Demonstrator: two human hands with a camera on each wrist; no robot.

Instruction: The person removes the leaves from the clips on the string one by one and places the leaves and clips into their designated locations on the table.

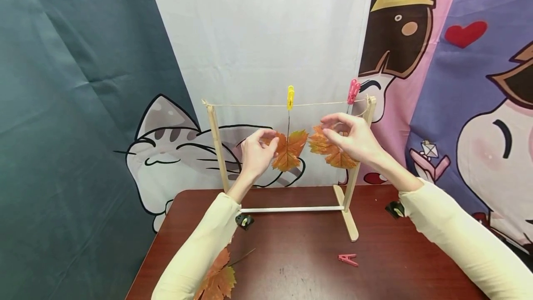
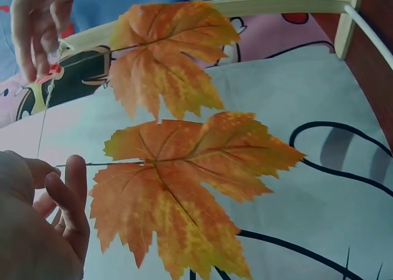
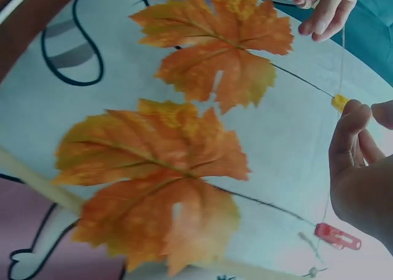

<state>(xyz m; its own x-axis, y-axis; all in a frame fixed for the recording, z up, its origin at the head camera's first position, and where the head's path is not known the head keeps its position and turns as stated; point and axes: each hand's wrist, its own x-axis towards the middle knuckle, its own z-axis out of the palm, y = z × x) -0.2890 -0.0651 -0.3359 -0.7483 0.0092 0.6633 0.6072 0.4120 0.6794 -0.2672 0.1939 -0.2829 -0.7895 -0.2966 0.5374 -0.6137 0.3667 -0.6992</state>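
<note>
Looks mostly done. On table [image 1: 291, 240]: wooden stand [image 1: 353, 179] with string [image 1: 254, 105]. Hanging clipped from string: middle leaf [image 1: 287, 154], right leaf [image 1: 337, 158]; apparently left to hang, one loose leaf [image 1: 218, 279] at front left of table. Raised at leaf height, fingers loosely bent, holding nothing: both hands, left hand [image 1: 257, 152] and right hand [image 1: 354, 138]. In use: yellow clip [image 1: 290, 97], pink clip [image 1: 354, 90]; unused, lying on table: red clip [image 1: 343, 258].

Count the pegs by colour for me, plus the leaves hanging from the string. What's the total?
Yellow peg: 1, on the string
Pinkish-red pegs: 2, one on the string, one on the table
Hanging leaves: 2
Total: 5
</note>
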